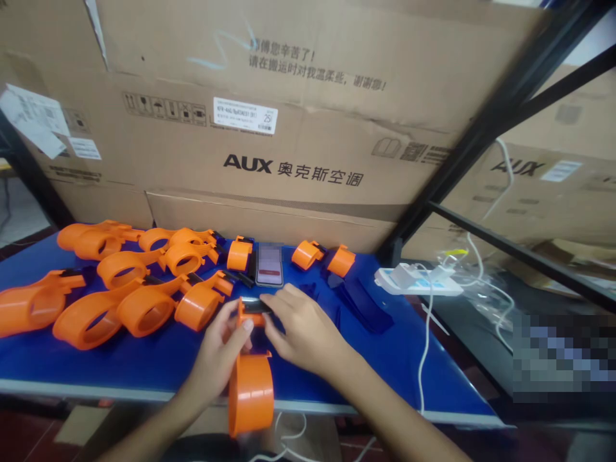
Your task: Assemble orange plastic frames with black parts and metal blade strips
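Near the table's front edge, an orange plastic tape dispenser (251,394) hangs with its round hub downward. My left hand (219,350) is closed round its upper end, thumb in front. At that end lies a dark strip (255,305) with a toothed edge. My right hand (305,327) pinches this strip from the right, fingertips against the dispenser's head; part of the grip is hidden by the fingers. To the left, several more orange tape dispensers (144,311) lie in rows, many with dark pieces at their ends.
A phone (270,264) lies behind my hands. Two orange dispensers (341,260) and dark blue flat pieces (363,305) are to the right. A white power strip (418,280) with cables sits at the blue table's (375,378) right edge. Large cardboard boxes (298,128) and a black metal frame (462,141) stand behind.
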`<state>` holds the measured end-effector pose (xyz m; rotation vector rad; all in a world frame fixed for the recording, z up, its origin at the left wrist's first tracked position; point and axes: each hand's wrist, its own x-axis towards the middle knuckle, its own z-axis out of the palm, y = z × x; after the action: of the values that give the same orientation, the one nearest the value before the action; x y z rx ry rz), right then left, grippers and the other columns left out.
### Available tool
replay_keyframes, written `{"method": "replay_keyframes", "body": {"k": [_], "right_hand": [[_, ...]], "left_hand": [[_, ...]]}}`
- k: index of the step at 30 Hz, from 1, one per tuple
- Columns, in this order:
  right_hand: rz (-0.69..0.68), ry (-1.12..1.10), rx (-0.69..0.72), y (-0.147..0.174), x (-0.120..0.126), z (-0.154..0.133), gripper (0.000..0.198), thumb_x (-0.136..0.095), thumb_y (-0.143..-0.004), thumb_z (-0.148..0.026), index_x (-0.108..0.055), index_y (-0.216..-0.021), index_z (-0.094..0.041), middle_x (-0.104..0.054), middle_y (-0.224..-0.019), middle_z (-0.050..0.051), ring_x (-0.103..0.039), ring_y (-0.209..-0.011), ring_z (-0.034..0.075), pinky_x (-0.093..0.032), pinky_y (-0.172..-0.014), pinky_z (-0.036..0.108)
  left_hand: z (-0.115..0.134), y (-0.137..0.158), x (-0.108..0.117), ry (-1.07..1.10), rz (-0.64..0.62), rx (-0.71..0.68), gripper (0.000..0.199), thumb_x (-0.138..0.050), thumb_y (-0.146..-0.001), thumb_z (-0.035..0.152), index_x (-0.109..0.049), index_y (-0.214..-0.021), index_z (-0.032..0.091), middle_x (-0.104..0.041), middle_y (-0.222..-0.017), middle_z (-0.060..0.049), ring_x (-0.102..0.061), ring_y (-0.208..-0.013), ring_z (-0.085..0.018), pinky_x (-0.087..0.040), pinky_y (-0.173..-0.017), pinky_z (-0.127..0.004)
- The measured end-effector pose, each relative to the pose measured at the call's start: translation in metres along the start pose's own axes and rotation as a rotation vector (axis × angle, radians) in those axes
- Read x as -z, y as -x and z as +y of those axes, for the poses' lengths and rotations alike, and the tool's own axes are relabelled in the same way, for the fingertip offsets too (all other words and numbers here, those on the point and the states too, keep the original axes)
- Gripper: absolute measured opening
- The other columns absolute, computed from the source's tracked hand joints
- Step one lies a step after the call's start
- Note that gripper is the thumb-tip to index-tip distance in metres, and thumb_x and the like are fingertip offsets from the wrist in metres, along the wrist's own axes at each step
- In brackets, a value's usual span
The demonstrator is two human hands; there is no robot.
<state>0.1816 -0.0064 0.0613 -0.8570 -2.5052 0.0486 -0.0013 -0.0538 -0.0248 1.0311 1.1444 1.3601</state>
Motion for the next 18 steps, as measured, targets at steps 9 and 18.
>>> {"method": "replay_keyframes", "body": {"k": [9,18], "right_hand": [[0.05,0.096,-0.033,0.01,-0.011,-0.013,0.04,-0.049,-0.096,-0.018,-0.064,-0.13,-0.002,-0.068,-0.087,0.015,-0.058,-0.082,0.026,-0.053,-0.083,0.044],[0.026,0.037,-0.205,0.008,0.007,0.027,0.044,-0.039,-0.103,-0.027,-0.055,-0.143,-0.018,-0.071,-0.12,0.013,-0.063,-0.102,0.026,-0.05,-0.093,0.043]], "left_hand": [[0.009,-0.003,-0.005,-0.002,-0.106,0.025,0.053,-0.07,-0.088,0.047,-0.06,-0.13,0.019,-0.065,-0.071,0.0,-0.062,-0.066,-0.017,-0.051,-0.065,-0.027],[0.005,-0.006,-0.007,0.061,-0.134,0.16,0.034,-0.068,-0.087,0.053,-0.053,-0.089,0.023,-0.06,-0.059,0.004,-0.059,-0.048,-0.014,-0.044,-0.048,-0.022]]}}
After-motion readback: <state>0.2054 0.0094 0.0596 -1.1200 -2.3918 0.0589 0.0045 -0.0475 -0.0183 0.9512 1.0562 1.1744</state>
